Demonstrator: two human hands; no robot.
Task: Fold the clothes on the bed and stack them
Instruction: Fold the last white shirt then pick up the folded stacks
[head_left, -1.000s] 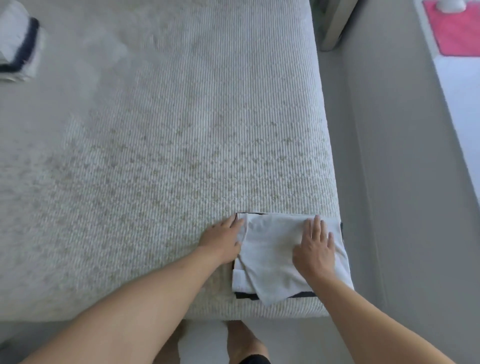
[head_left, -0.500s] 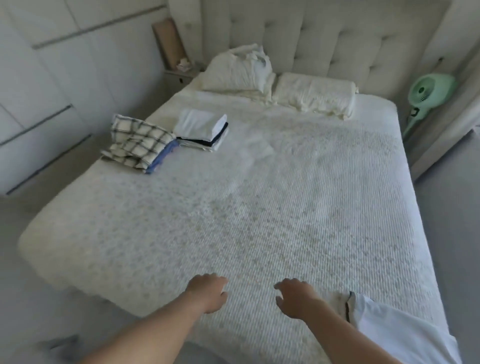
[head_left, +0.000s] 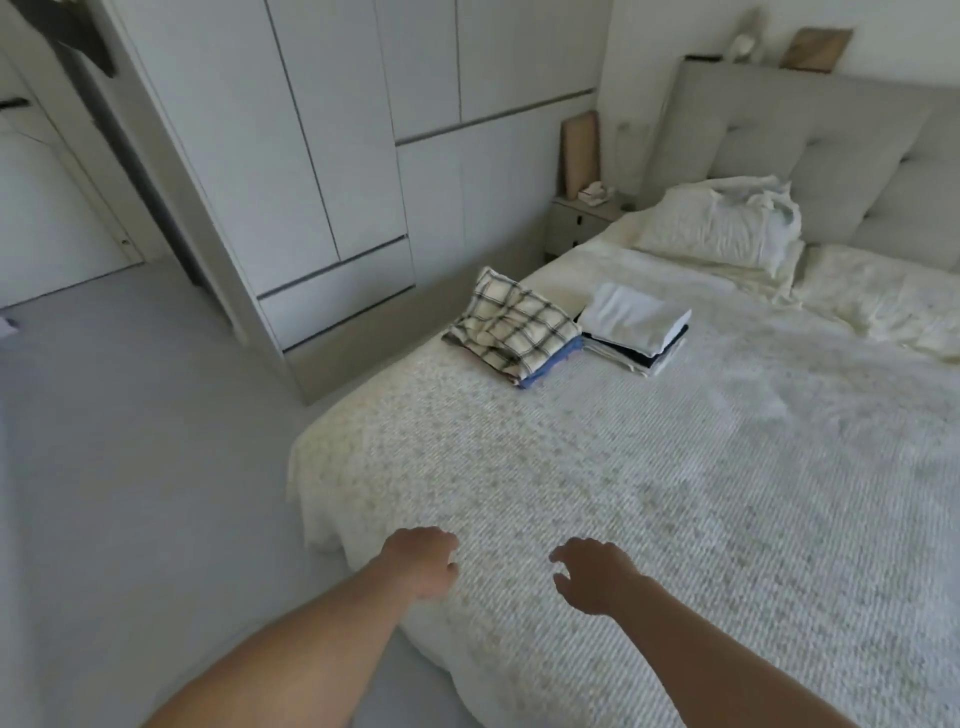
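Note:
Two piles lie on the far left side of the bed (head_left: 675, 493). A checked cloth (head_left: 511, 325) tops a blue garment, and beside it to the right sits a neat stack of folded white and dark clothes (head_left: 636, 327). My left hand (head_left: 423, 564) hovers over the bed's near corner with loosely curled fingers, holding nothing. My right hand (head_left: 592, 574) floats a little to its right, fingers relaxed and empty. Both hands are far from the piles. The white garment I was folding is out of view.
White wardrobe doors (head_left: 337, 156) line the wall left of the bed. A small nightstand (head_left: 579, 223) stands by the padded headboard (head_left: 810, 150). Rumpled pillows (head_left: 722, 223) lie at the head end. Grey floor (head_left: 130, 467) stretches to the left.
Both hands have left the folded white garment at the bed's edge. My view has swung up and left, so the garment has dropped out of sight and the wardrobe shows.

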